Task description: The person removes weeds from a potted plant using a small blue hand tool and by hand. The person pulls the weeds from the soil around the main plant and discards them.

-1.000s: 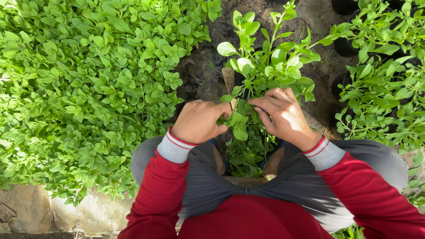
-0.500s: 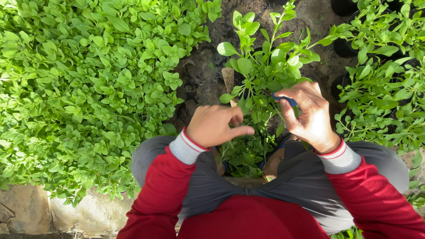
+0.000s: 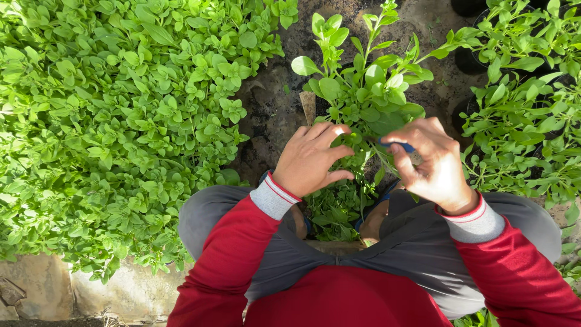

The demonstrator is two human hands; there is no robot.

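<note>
Since the earlier frames, both hands have drawn slightly apart: the right hand [image 3: 431,162] has lifted off the stems and shifted outward, and the left hand [image 3: 315,158] has moved in toward the foliage.

Head view, only one available. Left hand: fingers curled loosely around a cluster of stems of the potted plant [image 3: 363,97], thumb below, fingertips pressing into the leaves; a light gathering hold, not a clenched one. Right hand: closed around a small blue-handled tool [image 3: 396,145], of which only a short blue part shows between thumb and forefinger, just right of the left hand's fingertips. Blade or tip is hidden by leaves and fingers; cannot tell whether it touches a stem.

The plant stands directly ahead of the grip, between the person's knees, upper shoots rising beyond the hands. A tan label stake [image 3: 308,106] stands just beyond the left fingertips. The dense green bed [image 3: 121,121] lies well left of the grip; other pots [image 3: 520,109] lie right of the right hand.

Progress, as judged: stems gathered, tool in hand; no cut stem or loose trimmings visible, so the work on this plant looks barely begun.
</note>
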